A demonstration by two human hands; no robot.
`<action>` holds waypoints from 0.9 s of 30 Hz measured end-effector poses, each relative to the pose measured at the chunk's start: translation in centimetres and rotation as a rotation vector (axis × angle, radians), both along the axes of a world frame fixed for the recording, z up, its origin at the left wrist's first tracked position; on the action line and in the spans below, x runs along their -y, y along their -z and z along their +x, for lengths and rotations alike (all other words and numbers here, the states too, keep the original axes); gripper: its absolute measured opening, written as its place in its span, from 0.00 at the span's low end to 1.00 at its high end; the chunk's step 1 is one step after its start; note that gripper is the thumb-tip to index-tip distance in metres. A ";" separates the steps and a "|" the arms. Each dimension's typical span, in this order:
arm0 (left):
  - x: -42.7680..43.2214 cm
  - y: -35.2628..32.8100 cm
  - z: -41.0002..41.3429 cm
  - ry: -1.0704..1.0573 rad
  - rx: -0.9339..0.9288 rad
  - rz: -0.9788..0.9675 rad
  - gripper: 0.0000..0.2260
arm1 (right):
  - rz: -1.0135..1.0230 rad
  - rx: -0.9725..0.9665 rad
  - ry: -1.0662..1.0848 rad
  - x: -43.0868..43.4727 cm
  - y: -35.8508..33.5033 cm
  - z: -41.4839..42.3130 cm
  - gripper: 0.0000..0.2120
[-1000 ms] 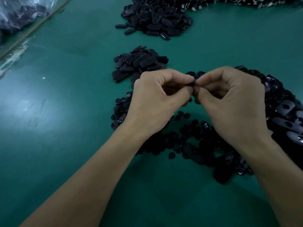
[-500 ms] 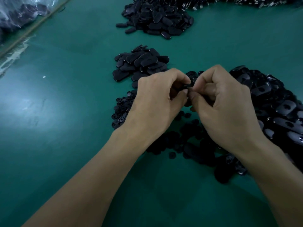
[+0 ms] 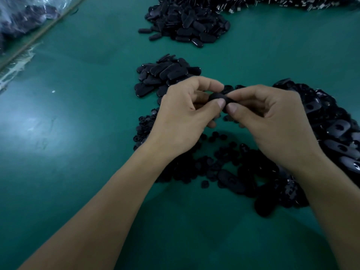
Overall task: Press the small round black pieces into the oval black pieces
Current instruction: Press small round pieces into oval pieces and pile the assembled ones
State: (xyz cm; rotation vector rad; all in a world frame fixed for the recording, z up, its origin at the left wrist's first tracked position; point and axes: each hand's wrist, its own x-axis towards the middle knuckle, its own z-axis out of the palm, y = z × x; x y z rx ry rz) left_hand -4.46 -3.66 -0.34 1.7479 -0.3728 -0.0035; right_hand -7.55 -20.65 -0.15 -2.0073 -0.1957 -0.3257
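Observation:
Between my two hands I hold one oval black piece [image 3: 218, 96] above the green table. My left hand [image 3: 183, 114] pinches its left end between thumb and forefinger. My right hand [image 3: 272, 121] pinches its right end, thumb tip beside the left thumb. Whether a small round piece sits in it is hidden by my fingers. Small round black pieces [image 3: 143, 131] lie scattered under and left of my left hand. A heap of oval pieces with holes [image 3: 335, 129] lies under and right of my right hand.
A small pile of oval pieces [image 3: 165, 75] lies just beyond my hands. A bigger pile [image 3: 187, 24] sits further back, with shiny metal parts [image 3: 292, 2] along the top edge. A plastic bag [image 3: 23, 18] lies beyond the table's left edge.
Both hands have turned the oval piece so its smooth dark surface shows between the thumbs. The hands stay at the same spot over the table.

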 end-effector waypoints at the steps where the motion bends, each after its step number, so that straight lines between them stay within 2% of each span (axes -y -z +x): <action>1: 0.0 0.0 0.0 0.006 -0.023 -0.028 0.08 | 0.045 -0.018 -0.014 0.0 0.0 0.1 0.09; 7: 0.0 -0.2 -0.1 -0.032 -0.034 -0.043 0.07 | 0.129 -0.045 -0.025 0.1 -0.2 -0.1 0.06; 18: 0.0 0.0 -0.3 -0.014 -0.072 -0.045 0.07 | 0.099 -0.085 0.041 -0.2 0.0 -0.1 0.08; 27: 0.1 0.1 -0.3 -0.027 0.004 0.007 0.06 | 0.112 -0.084 0.061 -0.3 -0.4 -0.5 0.07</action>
